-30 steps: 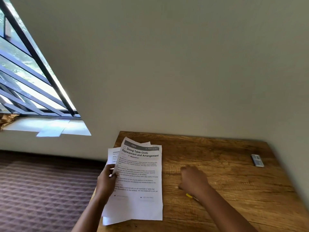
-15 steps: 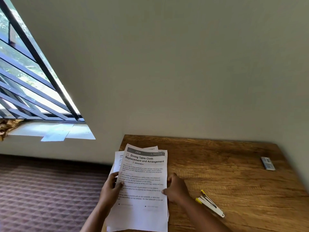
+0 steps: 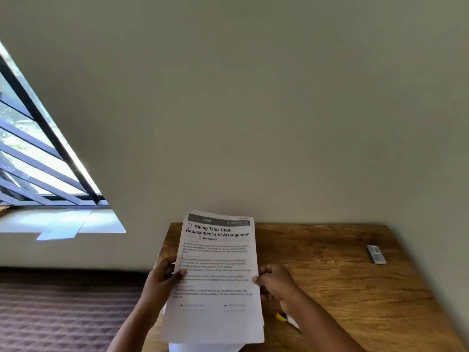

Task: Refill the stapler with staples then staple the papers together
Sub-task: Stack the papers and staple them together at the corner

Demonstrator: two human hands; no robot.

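A stack of printed papers [image 3: 215,275], headed "Dining Table Cloth Replacement and Arrangement", is held up above the left part of the wooden table [image 3: 342,288]. My left hand [image 3: 162,280] pinches its left edge and my right hand [image 3: 275,282] pinches its right edge. The yellow and white stapler [image 3: 286,320] lies on the table under my right forearm, mostly hidden by it. A small grey box of staples [image 3: 377,254] rests near the table's far right edge.
The table stands against a plain wall. To the left are a barred window [image 3: 38,153] with a sill and a patterned floor [image 3: 63,313] below the table's left edge.
My right hand moved from the stapler to the right edge of the papers. Both hands then lifted the sheets off the table and squared them into one upright stack.
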